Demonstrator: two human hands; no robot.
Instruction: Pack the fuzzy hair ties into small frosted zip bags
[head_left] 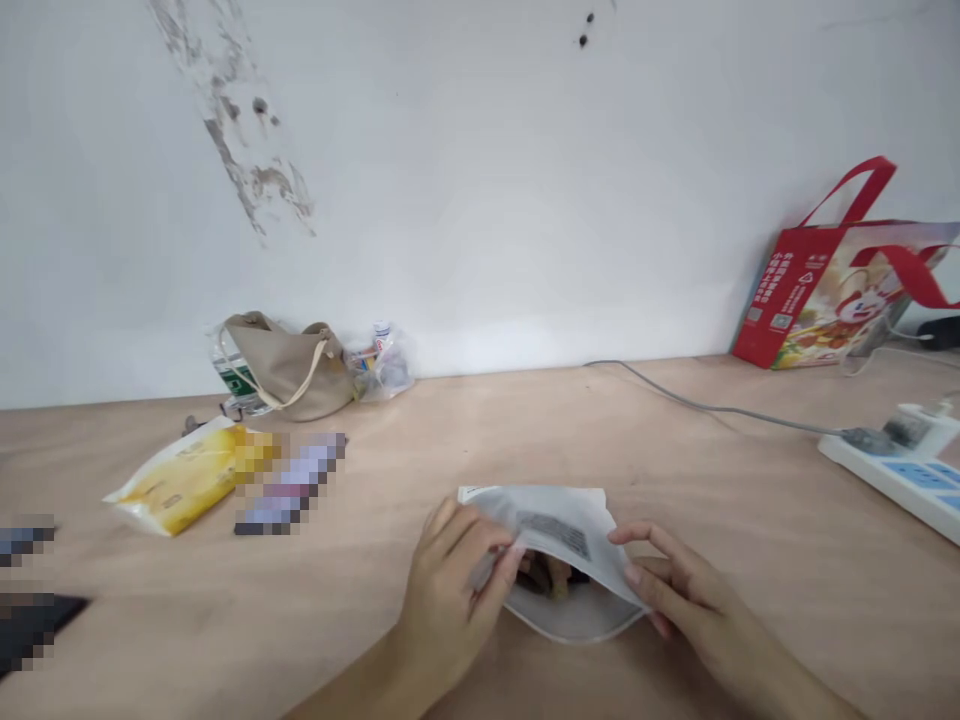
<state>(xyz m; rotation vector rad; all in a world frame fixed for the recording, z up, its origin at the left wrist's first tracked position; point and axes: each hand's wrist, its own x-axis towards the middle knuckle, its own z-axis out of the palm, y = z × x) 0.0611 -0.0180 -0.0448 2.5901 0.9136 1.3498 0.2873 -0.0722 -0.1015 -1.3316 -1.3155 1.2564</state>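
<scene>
A white plastic pouch point(559, 530) lies on the wooden table point(600, 430) in front of me, its mouth held apart toward me. Dark and tan items show inside the opening. My left hand point(450, 590) pinches the left edge of the mouth with curled fingers. My right hand point(675, 590) grips the right edge, thumb on top and fingers underneath. A grey printed label sits on the pouch's upper face.
A yellow packet point(180, 480) and a blurred flat item lie to the left. A beige bag point(289, 370) and clear plastic wrap rest against the wall. A red gift bag point(832, 280) stands at the right, with a white power strip point(900, 470) and its grey cable.
</scene>
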